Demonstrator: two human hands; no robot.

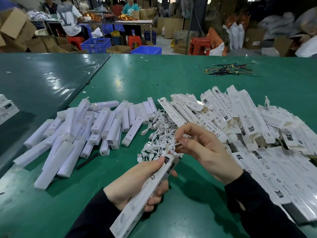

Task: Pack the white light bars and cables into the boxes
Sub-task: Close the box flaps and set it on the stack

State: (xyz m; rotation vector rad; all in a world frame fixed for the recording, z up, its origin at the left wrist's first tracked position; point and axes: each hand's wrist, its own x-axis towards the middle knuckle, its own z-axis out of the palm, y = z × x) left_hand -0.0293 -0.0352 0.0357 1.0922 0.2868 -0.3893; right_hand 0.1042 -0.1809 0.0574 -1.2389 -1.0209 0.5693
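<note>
Tabletop (171, 79) of green vinyl fronts a cluttered warehouse of cartons (16, 26).

You wear black long sleeves on both arms, plain and unmarked. The left sleeve (96, 215) ends at the wrist; the right sleeve (257, 200) does too, with soft folds in its cloth. Your left hand (137, 182) and right hand (205, 152) are bare: no gloves, rings or watch.

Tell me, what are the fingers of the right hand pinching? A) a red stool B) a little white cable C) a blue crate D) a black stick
B: the right hand pinches a small coiled white cable at the open end of the box gripped by the left hand.
</note>
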